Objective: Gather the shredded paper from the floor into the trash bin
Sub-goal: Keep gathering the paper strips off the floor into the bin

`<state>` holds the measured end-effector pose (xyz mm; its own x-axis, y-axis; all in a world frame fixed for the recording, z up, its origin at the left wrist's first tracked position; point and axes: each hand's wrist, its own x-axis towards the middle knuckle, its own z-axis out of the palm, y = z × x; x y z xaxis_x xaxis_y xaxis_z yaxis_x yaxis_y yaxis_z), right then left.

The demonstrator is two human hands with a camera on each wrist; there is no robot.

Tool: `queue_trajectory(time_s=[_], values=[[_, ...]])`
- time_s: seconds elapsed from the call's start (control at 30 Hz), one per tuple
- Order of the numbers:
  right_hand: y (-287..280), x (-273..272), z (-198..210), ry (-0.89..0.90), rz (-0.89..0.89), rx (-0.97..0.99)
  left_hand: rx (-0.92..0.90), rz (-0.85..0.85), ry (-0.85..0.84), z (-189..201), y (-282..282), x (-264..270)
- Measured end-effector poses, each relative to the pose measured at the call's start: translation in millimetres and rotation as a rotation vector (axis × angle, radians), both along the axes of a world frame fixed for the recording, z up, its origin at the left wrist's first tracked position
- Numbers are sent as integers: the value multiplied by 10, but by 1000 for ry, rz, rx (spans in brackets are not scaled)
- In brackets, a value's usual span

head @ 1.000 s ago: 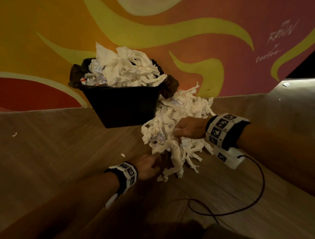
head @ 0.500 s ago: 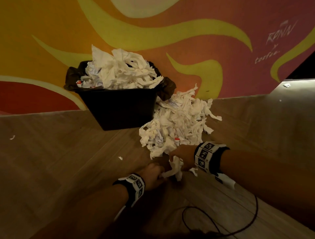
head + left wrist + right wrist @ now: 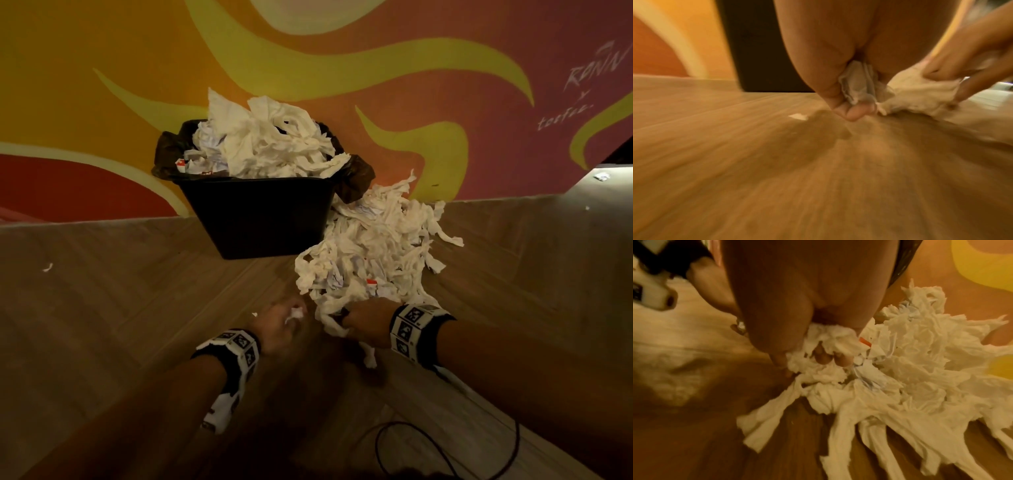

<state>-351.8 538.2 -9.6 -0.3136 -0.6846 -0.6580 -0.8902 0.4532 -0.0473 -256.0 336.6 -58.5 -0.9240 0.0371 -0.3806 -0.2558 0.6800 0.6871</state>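
My left grip (image 3: 279, 322): pinching a paper scrap (image 3: 858, 84).
My right grip (image 3: 366, 320): clutching strips at the paper pile (image 3: 373, 253) on the floor (image 3: 120, 308).
Bin (image 3: 260, 216): heaped full.

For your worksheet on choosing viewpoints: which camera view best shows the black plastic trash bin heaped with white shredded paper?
The head view: the black plastic trash bin appears whole, its rim, dark liner and overflowing white shredded paper all visible. The left wrist view shows only a blurred dark slab of its side. The right wrist view shows no bin that I can identify.
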Motion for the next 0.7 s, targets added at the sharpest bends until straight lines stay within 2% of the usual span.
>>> queue_trajectory(time_s=[0.1,0.23,0.37,0.53,0.7], values=[[-65,13,43,-53,-53,-183,-13,152,45,-17,-220,21],[-251,30,208,-144,-174,-416,-219,292,43,-114,-500,108],[-411,18,382,-166,-300,-562,-250,303,-25,-188,-611,198],[-516,-63,551,-173,-434,-737,-277,319,-13,-221,-565,176],[-435,-212,575,-284,-595,-748,-240,337,-90,-184,-491,124]])
